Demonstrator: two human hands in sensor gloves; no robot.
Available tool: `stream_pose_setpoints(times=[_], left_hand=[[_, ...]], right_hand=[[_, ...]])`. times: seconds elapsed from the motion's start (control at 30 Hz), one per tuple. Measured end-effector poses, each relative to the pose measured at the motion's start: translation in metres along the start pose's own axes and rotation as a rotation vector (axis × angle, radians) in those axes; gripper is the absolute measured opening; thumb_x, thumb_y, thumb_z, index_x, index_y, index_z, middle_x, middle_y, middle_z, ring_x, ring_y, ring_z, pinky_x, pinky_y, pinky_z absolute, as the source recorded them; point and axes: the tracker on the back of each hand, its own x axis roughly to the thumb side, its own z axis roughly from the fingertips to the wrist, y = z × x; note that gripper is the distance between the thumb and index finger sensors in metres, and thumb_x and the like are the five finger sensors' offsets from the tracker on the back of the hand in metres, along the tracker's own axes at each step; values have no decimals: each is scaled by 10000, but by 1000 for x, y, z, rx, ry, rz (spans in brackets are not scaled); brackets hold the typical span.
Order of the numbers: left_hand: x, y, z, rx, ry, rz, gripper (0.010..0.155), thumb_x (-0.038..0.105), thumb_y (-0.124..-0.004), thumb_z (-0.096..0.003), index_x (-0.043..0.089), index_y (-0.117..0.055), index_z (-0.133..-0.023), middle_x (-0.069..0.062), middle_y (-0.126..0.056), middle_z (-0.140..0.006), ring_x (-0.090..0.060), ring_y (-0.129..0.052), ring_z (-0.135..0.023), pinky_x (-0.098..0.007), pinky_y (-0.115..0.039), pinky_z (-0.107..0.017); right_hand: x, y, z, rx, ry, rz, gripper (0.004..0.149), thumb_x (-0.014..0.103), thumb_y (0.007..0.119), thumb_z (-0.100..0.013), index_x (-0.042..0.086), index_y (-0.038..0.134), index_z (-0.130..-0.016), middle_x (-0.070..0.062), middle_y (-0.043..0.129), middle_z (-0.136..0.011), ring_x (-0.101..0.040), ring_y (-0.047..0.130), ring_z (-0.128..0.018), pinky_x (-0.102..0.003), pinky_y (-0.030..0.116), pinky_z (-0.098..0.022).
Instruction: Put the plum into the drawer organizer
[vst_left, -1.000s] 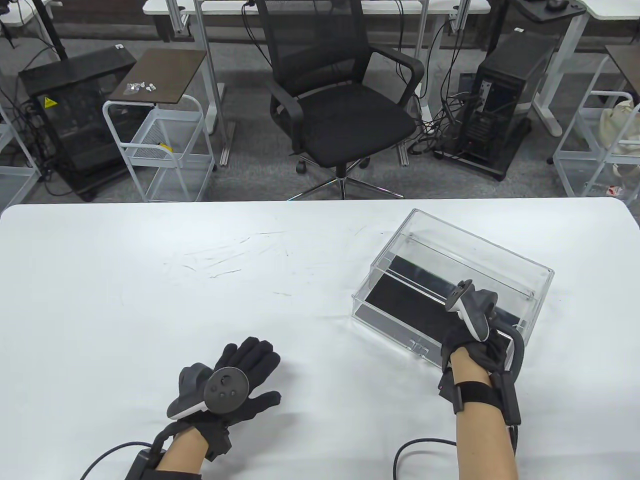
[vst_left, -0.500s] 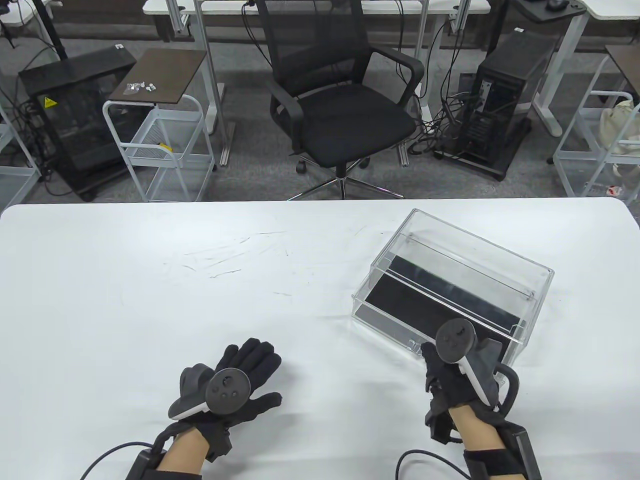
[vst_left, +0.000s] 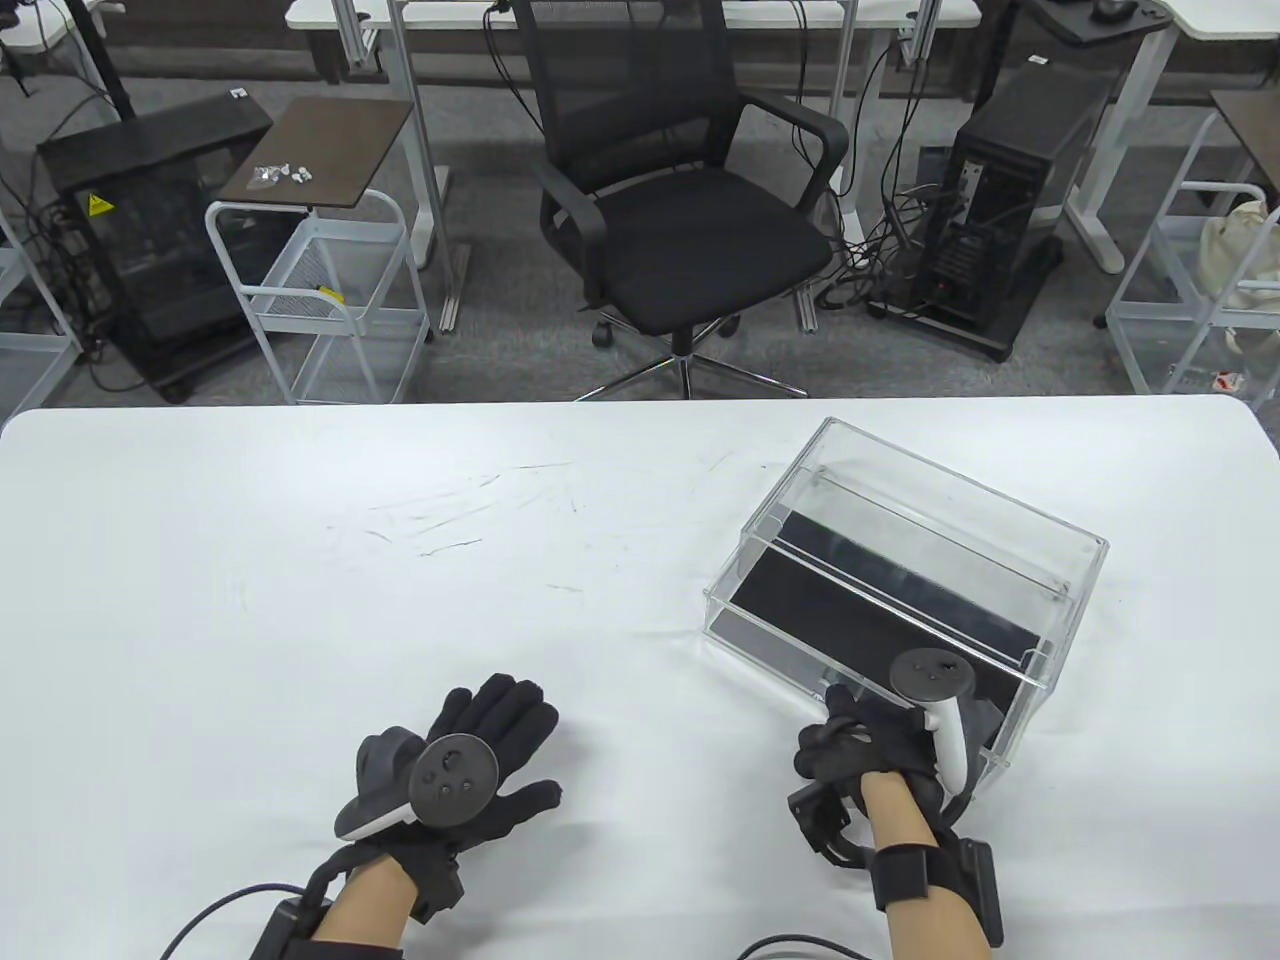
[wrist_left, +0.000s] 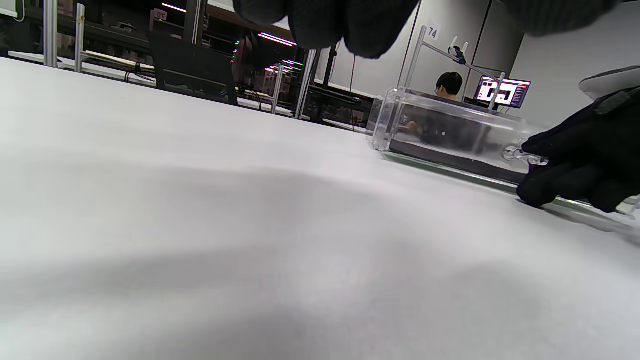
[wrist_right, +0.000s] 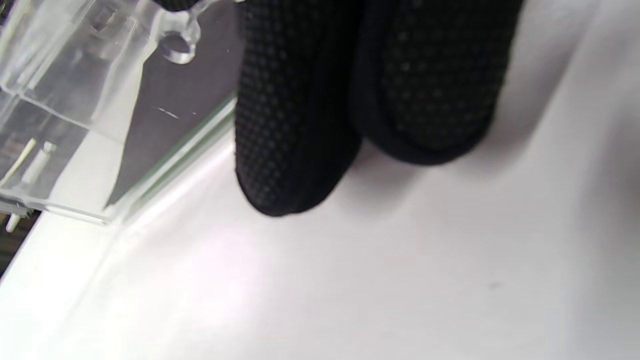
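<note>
Lower left of the table view: left hand (vst_left: 470, 760), flat on the white table (vst_left: 300, 560), palm down, fingers spread wide, holding nothing. Right of the middle: clear drawer organizer (vst_left: 900, 560), turned a bit sideways, with a black floor inside. Right at its near wall: right hand (vst_left: 860, 745), fingers curled in. Close up in the right wrist view: two black dotted fingers (wrist_right: 285, 125) pressing down on the table, just beside a small clear handle (wrist_right: 177, 47) at the upper left. Cannot tell if really gripping that handle or only touching it. Cannot tell where the plum is; not seen in any view. Top of the left wrist view, right of the middle: a small white tag (wrist_left: 433, 33) reading "74". Upper left of the table view: a yellow warning sticker (vst_left: 98, 205) on a black cabinet, too small to read.
</note>
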Motion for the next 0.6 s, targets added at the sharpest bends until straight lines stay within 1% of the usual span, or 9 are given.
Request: stream_pose_setpoints(times=[0.13, 0.3, 0.37, 0.5, 0.6], left_hand=[[-1, 0, 0, 2, 5, 2, 763, 642, -686, -436, 233, -618, -1078, -36, -557, -1227, -329, -488, -1145, -571, -381, -826], [-2, 0, 0, -6, 15, 2, 761, 641, -685, -437, 235, -619, -1077, -35, -557, -1227, -331, -487, -1144, -570, -381, -826], [-2, 0, 0, -10, 21, 5, 761, 640, -686, -437, 234, -619, -1078, -35, -557, -1227, -331, -487, -1144, -570, -381, -826], [-3, 0, 0, -17, 32, 5, 761, 640, -685, -438, 233, -619, -1078, -36, -555, -1227, -331, -485, -1145, -571, -379, -826], [-4, 1, 0, -16, 42, 10, 761, 639, -686, -438, 233, -617, -1078, -36, -557, -1227, -330, -486, -1145, -570, -379, -827]], right_hand=[[1, -6, 0, -60, -8, 16, 567, 385, 604, -466, -69, 725, -784, 8, 1027, -576, -21, 1089, -283, -229, 941, -197], [7, -15, -8, -61, 24, 18, 562, 370, 606, -465, -75, 717, -791, -3, 1017, -589, -36, 1084, -302, -242, 936, -211], [12, -19, -15, -85, 36, 31, 560, 371, 607, -464, -70, 720, -791, -1, 1017, -592, -37, 1084, -307, -243, 936, -213], [24, -27, -28, -87, 73, 48, 560, 370, 611, -467, -68, 726, -796, 1, 1017, -599, -35, 1084, -318, -239, 935, -227], [30, -34, -38, -115, 96, 61, 561, 369, 613, -466, -69, 728, -797, -2, 1018, -602, -33, 1084, -324, -238, 936, -232]])
